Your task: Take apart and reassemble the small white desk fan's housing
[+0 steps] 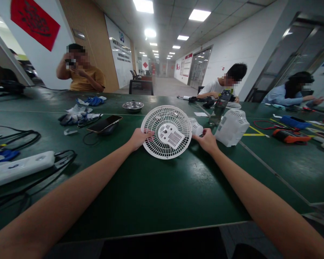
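Note:
A round white fan grille (151, 146) is held tilted above the table, its vented hub facing me. My left hand (138, 139) is closed on the grille's left rim, thumb across the bars. At the right rim, my right hand (207, 141) is closed with its thumb against the edge; its other fingers are partly hidden. Just behind that rim shows a slotted white plastic cover (196, 126), partly hidden; whether my right fingers touch it is unclear. A larger white plastic housing (232, 127) stands on the table to the right of my right hand.
On the green table (162, 201) lie a metal bowl (133, 106), a phone (105, 123), gloves (77, 116) and a white power strip (24, 167) with black cables. To the right are an orange multimeter (290, 136) and a bottle (218, 112). Several people sit around.

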A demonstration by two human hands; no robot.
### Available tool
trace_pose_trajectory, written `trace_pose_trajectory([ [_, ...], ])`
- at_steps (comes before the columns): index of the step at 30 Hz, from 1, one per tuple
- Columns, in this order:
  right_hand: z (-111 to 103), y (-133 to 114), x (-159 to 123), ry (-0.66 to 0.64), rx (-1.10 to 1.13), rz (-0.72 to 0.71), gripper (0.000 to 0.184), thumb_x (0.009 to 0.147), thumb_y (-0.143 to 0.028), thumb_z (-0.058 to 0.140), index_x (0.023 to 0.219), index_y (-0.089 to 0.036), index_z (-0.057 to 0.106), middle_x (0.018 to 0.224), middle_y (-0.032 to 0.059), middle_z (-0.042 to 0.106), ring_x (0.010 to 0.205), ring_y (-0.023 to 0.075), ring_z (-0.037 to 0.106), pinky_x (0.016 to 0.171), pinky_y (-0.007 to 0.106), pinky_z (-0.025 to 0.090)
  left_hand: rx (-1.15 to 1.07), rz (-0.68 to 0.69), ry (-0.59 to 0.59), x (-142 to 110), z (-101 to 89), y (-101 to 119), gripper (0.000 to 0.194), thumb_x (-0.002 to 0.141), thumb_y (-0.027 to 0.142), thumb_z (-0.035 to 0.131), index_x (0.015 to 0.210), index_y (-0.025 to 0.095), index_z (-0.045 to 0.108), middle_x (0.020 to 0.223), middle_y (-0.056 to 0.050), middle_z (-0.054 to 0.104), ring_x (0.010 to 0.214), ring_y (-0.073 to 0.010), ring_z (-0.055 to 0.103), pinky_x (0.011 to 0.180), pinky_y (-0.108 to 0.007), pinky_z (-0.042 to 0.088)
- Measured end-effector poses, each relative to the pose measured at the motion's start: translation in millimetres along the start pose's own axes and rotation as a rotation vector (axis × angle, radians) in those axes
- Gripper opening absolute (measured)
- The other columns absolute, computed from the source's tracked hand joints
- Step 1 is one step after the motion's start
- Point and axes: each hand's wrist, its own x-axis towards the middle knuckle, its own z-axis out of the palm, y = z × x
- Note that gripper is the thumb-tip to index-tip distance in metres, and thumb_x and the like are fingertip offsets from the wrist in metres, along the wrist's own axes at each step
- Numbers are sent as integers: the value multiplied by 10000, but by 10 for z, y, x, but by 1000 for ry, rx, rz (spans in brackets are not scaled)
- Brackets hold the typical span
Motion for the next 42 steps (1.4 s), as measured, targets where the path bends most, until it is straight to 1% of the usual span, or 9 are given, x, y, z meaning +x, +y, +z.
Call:
trace_pose_trajectory([
  [7,88,-9,-52,-84,-316,-1,813,713,-754,652,1228,-134,547,1291,266,575,1232,460,517,976,615,417,18,-18,-4,-32,6,57,116,789,186,793,879,139,737,870,-94,765,731,-210,722,752,-399,601],
  [13,-39,-290,-193,123,61,-233,466,831,-524,621,1133,-170,646,1241,182,621,1183,363,555,1003,533,444,42,57,-4,-71,17,81,111,805,201,771,881,128,737,827,-81,760,715,-207,720,718,-381,599],
  [15,-40,-444,-297,2,354,-202,375,862,-533,576,969,-189,680,1025,120,697,978,301,642,921,483,509,64,88,15,-72,21,69,93,812,198,758,870,130,734,791,-69,754,688,-199,713,685,-362,592],
  [17,2,-594,-424,-285,711,-29,400,885,-580,524,924,-211,672,877,72,718,820,264,672,806,459,562,100,114,48,-80,25,65,82,811,203,754,849,132,733,749,-59,746,657,-193,703,655,-346,581],
  [20,78,-756,-595,-707,1114,183,403,910,-596,467,1039,-259,646,952,48,752,887,260,705,806,472,584,157,186,61,-105,17,82,97,814,232,756,835,141,733,742,-55,747,660,-196,703,655,-339,575],
  [23,115,-818,-692,-858,1263,253,418,912,-609,458,1067,-266,639,1019,59,755,1020,275,700,872,496,576,224,285,49,-129,-3,109,132,828,281,749,808,152,732,736,-51,743,675,-202,702,670,-335,569],
  [30,195,-794,-695,-486,1376,133,338,807,-510,668,1048,-284,597,974,5,727,949,256,696,788,432,595,201,343,0,-34,-8,27,343,861,490,695,906,150,723,826,-64,729,714,-189,668,654,-297,536],
  [36,44,-731,-627,-265,1158,-42,468,766,-494,766,1071,-306,466,790,-46,648,614,168,615,538,287,489,-177,41,-67,79,-91,-68,655,862,777,457,879,155,662,836,-85,704,686,-187,650,545,-264,495],
  [42,6,-661,-672,-236,814,-347,587,724,-453,828,1106,-303,408,966,0,656,857,208,665,773,366,554,-421,-281,-282,11,-131,79,616,953,635,429,1073,91,692,935,-178,762,958,-312,725,847,-401,570],
])
